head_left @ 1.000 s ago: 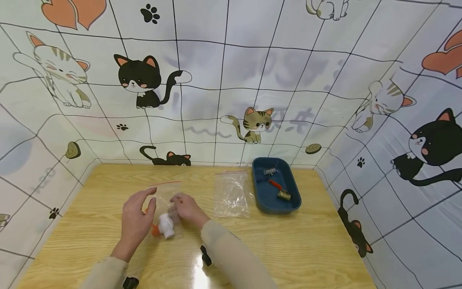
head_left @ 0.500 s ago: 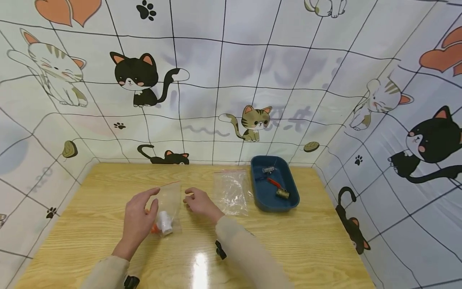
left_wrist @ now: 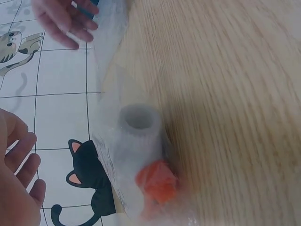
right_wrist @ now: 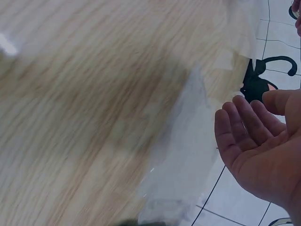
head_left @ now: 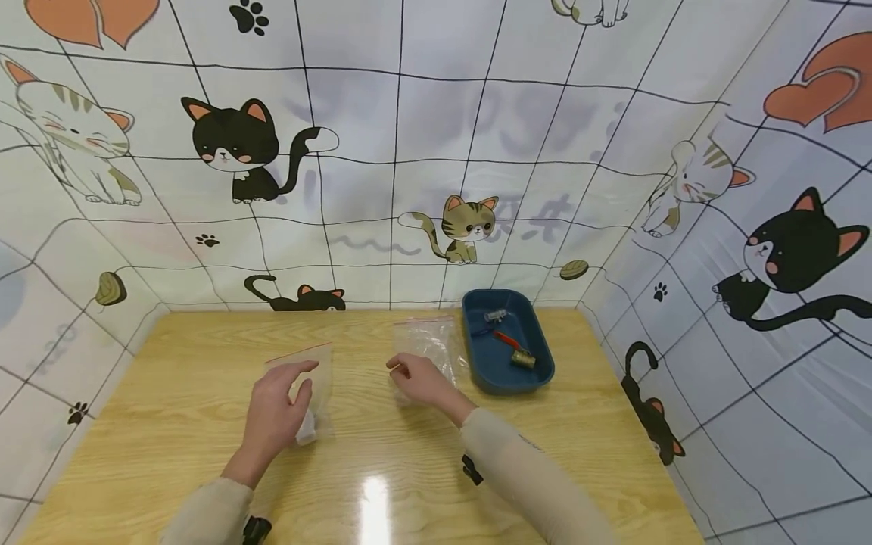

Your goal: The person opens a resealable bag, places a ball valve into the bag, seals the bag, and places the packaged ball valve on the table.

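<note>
My left hand (head_left: pixel 272 412) hovers over a clear zip bag (head_left: pixel 322 386) at the left of the table, fingers relaxed and apart from the thumb. Inside that bag, the left wrist view shows a white tube-shaped fitting (left_wrist: pixel 138 141) and an orange piece (left_wrist: pixel 157 181). In the head view my left hand covers part of both bag and contents. My right hand (head_left: pixel 424 382) is over the near left part of a second clear zip bag (head_left: pixel 439 337), which lies flat on the table. Its fingers (right_wrist: pixel 247 125) are loosely bent and hold nothing in the right wrist view.
Right of the second bag stands a blue tray (head_left: pixel 511 386). It holds a brass valve (head_left: pixel 523 359) with a red lever (head_left: pixel 506 338) and a small clear item (head_left: pixel 495 316). A cat-print sheet (head_left: pixel 368 189) walls off the back and sides of the wooden table (head_left: pixel 381 454).
My right hand has left the first bag and moved right, over the second bag. My left hand has stayed by the first bag. The head view has turned slightly right.
</note>
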Motion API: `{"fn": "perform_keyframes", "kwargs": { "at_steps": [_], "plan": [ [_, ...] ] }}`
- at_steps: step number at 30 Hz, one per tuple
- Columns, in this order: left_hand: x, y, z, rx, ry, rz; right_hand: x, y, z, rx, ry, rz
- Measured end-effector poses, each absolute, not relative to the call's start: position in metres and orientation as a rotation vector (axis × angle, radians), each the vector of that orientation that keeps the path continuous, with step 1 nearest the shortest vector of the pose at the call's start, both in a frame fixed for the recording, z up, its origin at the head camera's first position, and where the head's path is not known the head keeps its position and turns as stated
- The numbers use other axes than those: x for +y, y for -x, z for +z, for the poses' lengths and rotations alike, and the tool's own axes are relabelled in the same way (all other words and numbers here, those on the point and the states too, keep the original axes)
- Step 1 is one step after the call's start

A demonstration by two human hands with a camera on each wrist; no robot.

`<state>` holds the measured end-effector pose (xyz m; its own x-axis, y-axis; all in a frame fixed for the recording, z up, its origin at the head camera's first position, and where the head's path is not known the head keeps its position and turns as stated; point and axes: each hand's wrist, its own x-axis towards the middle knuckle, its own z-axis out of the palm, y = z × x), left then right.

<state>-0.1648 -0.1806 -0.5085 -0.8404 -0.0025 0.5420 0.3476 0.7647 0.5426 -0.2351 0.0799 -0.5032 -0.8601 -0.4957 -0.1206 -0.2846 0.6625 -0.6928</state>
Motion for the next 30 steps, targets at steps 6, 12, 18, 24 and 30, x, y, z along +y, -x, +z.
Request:
{"fn": "perform_keyframes", "kwargs": {
  "at_steps": [6, 12, 18, 24, 30],
  "plan": [
    [-0.171, 0.168, -0.507, -2.484, 0.304, -0.867, 0.102, 0.220, -0.505, 2.636, 0.710, -0.797],
    [-0.156, 0.173, -0.505, -2.526, 0.379, -0.863, 0.108, 0.206, -0.517, 2.591, 0.789, -0.689],
    [-0.141, 0.180, -0.507, -2.596, 0.409, -0.840, 0.109, 0.197, -0.528, 2.739, 0.946, -0.481],
    [-0.126, 0.186, -0.510, -2.647, 0.443, -0.805, 0.109, 0.193, -0.534, 2.877, 0.973, -0.309],
    [-0.118, 0.191, -0.514, -2.710, 0.443, -0.777, 0.110, 0.188, -0.542, 2.840, 1.071, -0.294]
  ]
}}
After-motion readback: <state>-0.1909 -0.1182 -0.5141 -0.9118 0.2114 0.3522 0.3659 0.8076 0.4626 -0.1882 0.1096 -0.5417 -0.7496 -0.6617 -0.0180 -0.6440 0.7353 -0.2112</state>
